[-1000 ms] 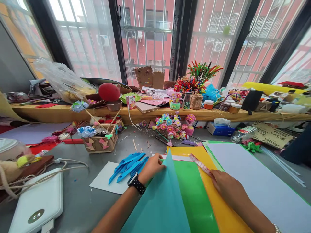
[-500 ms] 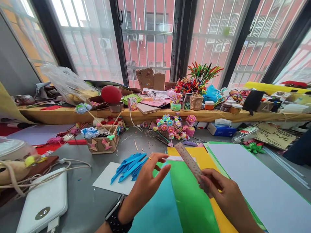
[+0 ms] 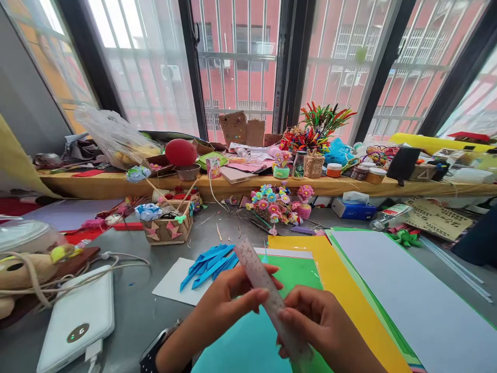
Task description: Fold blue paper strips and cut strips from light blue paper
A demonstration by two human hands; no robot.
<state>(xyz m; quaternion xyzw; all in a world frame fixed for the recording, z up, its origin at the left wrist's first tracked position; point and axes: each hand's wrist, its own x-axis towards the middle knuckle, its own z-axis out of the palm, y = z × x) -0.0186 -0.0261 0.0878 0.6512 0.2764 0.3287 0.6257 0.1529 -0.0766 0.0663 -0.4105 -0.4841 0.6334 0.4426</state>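
A pale, speckled, see-through ruler [image 3: 258, 272] slants across the space between my two hands. My right hand [image 3: 320, 316] is closed on its lower part, thumb on top. Around its upper part are the fingers of my left hand [image 3: 229, 300], passing behind it, with the thumb at its near edge. Below the hands lie a light blue sheet [image 3: 240, 342] and a green sheet [image 3: 297, 272], overlapping on a yellow sheet [image 3: 349, 300]. Folded blue paper strips [image 3: 212, 264] rest on a white sheet [image 3: 171, 282] just beyond my left hand.
At left is a white power bank [image 3: 83, 311] with a cable. A cardboard box [image 3: 169, 230] of craft bits stands behind it. Large white paper [image 3: 411, 285] covers the right side. Small crocheted flowers [image 3: 272, 202] sit below the crowded ledge [image 3: 233, 189].
My right hand has brought the ruler left and nearer to me. My left hand, apart from it before, now has its fingers around the upper part.
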